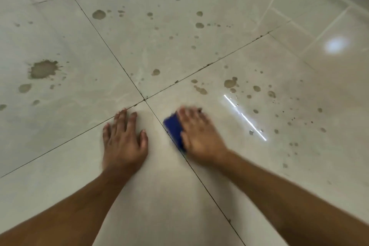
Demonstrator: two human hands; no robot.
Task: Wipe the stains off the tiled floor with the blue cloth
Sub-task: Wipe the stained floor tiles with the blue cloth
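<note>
While pressed flat, blue cloth [173, 128], folded, blurred

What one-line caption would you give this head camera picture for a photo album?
Right hand presses a blue cloth on the stained tiled floor while the left hand rests flat.

We are looking through a single head-worn wide-angle camera, facing forward and steeply down at the tiled floor [179, 46]. We are sitting close above it: both forearms are entering from the bottom edge, and the left hand [123, 142] and right hand [199, 138] are lying near the frame's centre. Tile joints are bowing toward the edges. No second view is sharing this scene.
</note>
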